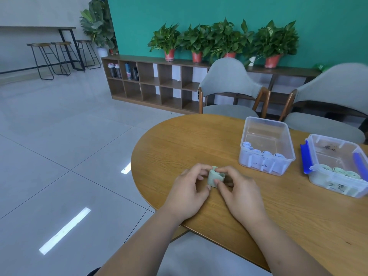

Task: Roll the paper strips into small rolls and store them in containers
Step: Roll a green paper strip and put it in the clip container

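Person's arms only. Left forearm [143, 242] and right forearm [284, 248] are bare, uncovered to the frame edge. Left grip [190, 193] and right grip [242, 197] are bare, with short plain nails. Dark clothing [93, 272] shows at the bottom edge, detail unclear.

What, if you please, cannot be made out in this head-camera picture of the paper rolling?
- Green paper roll, head view: the left hand and right hand pinch it and cover its sides, so its loose end is hidden.
- Blue-clipped container, head view: cut off by the right edge, so its roll count is unclear.
- Handwriting on the open container, head view: too small and blurred to read.
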Demonstrator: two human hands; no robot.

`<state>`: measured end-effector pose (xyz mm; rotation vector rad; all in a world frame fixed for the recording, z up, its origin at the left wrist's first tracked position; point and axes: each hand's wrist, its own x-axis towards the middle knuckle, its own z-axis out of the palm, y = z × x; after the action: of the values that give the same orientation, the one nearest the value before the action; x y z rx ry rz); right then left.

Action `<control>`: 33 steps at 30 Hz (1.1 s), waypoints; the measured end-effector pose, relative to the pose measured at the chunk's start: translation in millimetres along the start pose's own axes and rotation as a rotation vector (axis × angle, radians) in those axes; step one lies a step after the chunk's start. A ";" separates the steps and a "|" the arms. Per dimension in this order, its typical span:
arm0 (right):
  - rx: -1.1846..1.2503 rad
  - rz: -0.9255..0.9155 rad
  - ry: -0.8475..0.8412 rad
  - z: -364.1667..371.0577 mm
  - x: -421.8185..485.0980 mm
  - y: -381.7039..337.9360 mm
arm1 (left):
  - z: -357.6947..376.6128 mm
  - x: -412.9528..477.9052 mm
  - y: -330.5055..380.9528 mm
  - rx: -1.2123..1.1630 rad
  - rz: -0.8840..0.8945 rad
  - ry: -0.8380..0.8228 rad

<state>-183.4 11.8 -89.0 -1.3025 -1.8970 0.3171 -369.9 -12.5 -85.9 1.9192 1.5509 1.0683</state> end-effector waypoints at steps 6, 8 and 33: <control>0.483 0.221 -0.122 -4.4 8.9 8.9 | -1.1 1.4 -2.5 -0.033 0.014 -0.068; 0.505 0.226 -0.152 -4.2 9.5 7.5 | -0.7 2.4 -4.0 -0.049 0.017 -0.082; 0.839 0.547 -0.261 -46.3 25.0 -13.2 | -8.7 -3.0 11.5 -0.192 -0.019 -0.042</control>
<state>-162.5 17.5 -39.2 -1.1691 -1.2896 1.4437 -369.9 -19.5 -72.9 1.7827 1.3875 1.1180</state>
